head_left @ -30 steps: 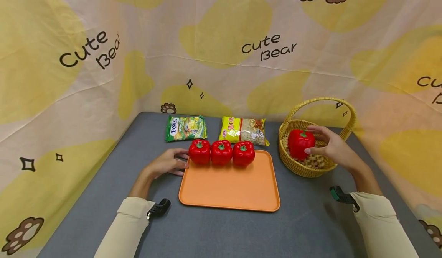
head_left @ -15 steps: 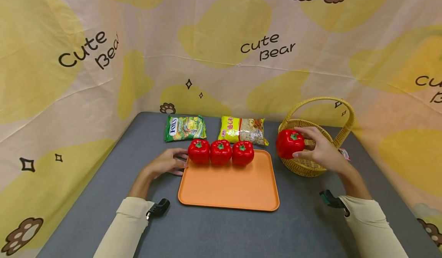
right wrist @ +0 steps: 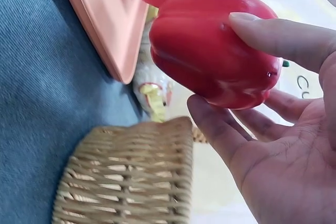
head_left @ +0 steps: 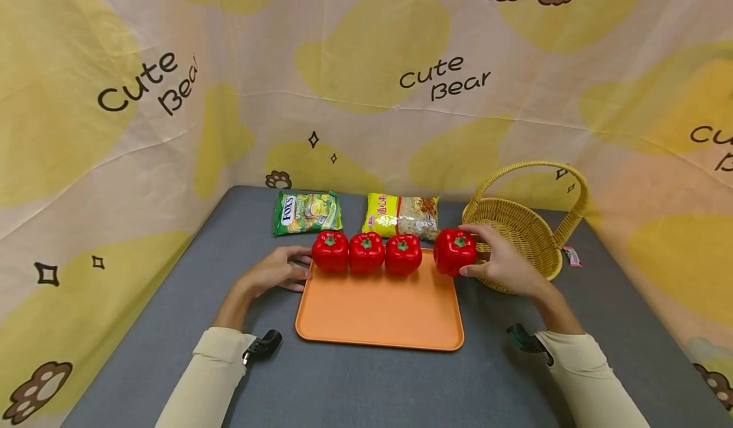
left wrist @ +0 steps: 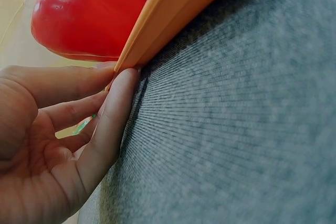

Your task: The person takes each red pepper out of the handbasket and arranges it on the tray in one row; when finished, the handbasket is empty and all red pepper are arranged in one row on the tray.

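My right hand (head_left: 504, 262) holds a red bell pepper (head_left: 454, 252) between thumb and fingertips over the right back corner of the orange tray (head_left: 380, 313). In the right wrist view that pepper (right wrist: 215, 45) is up off the tray, its green stem mostly hidden. Three more red bell peppers (head_left: 366, 252) stand in a row along the tray's back edge, stems up. At the tray's left back corner is my left hand (head_left: 280, 269). The left wrist view shows its fingertips pinching the tray rim (left wrist: 144, 30), close to the leftmost pepper (left wrist: 89, 19).
A yellow wicker basket (head_left: 523, 224) with a tall handle stands right of the tray, close to my right hand. Behind the tray lie a green Fox's candy bag (head_left: 309, 213) and a yellow bag of pasta (head_left: 402, 216). A small pink packet (head_left: 571, 256) lies beside the basket.
My right hand has lifted the pepper out of the basket and carried it left, over the tray's right back corner. The left hand has stayed at the tray's edge.
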The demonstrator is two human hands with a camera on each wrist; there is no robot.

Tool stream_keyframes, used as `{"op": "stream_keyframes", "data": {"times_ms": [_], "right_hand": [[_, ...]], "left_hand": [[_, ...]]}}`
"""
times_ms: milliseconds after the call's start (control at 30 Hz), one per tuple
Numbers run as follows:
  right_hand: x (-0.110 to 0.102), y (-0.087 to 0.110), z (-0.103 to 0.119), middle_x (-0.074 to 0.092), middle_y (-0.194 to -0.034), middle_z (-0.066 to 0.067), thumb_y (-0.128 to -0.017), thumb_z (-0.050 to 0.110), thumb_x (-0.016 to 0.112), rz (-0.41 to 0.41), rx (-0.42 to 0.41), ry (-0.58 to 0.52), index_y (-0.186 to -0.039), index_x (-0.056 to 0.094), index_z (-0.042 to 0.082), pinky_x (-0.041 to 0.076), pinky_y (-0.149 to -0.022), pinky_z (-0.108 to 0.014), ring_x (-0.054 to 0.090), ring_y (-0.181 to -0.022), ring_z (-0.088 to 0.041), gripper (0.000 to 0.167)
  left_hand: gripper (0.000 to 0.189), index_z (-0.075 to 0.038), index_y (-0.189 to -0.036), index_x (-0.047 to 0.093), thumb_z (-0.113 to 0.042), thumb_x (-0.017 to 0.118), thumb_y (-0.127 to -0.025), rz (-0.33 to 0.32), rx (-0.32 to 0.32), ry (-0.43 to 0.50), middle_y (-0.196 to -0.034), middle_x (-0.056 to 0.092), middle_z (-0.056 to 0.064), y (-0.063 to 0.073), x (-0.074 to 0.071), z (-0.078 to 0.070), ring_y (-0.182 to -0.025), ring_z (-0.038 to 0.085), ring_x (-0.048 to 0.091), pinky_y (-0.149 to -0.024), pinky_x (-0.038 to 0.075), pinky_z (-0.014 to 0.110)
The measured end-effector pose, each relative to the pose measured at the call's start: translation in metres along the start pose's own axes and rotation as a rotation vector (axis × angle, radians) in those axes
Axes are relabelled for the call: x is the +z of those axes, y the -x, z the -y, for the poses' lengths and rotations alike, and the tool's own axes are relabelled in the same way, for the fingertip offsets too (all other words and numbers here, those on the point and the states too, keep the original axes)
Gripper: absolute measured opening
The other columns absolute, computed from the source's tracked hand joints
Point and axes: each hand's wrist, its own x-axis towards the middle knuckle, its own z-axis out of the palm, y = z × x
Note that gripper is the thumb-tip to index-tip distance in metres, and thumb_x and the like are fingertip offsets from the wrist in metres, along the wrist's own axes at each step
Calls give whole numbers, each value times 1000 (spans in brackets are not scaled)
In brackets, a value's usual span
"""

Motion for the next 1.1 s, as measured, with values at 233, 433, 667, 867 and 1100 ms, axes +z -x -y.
{"op": "stream_keyframes", "data": {"times_ms": [233,433,667,867,1100], "right_hand": [[14,-5,-4,51,-149,-24,-83,11,89,-5,10,73,-154,45,-2,52,-107,-64,55,-133,-47,84],[24,-11,-3,53,-145,-26,-82,6,90,-1,-9,96,-152,46,-6,54,-106,-62,58,-126,-43,84],[32,-15,-4,55,-142,-27,-81,6,90,-12,-10,158,-150,48,-7,47,-111,-66,54,-129,-44,82],[36,-19,-4,55,-142,-26,-81,5,90,-21,0,192,-151,48,-5,47,-112,-65,53,-130,-43,83],[39,-21,-6,55,-144,-26,-81,5,90,-22,2,195,-152,48,-5,46,-112,-66,52,-132,-44,83]], "left_hand": [[64,10,-156,40,-4,64,-98,3,2,-4,-145,51,29,0,0,0,-103,22,69,-84,67,40],[64,11,-155,40,-3,63,-97,1,4,3,-144,51,29,0,0,1,-102,22,69,-83,67,40],[64,10,-155,40,-4,64,-97,1,5,1,-144,51,28,-1,-1,1,-101,22,69,-84,67,41],[64,10,-155,40,-3,64,-97,3,5,3,-144,51,28,-1,-1,1,-101,22,69,-84,67,41],[65,9,-156,39,-4,64,-98,4,1,-4,-144,52,28,-1,-1,1,-101,22,69,-84,67,41]]}}
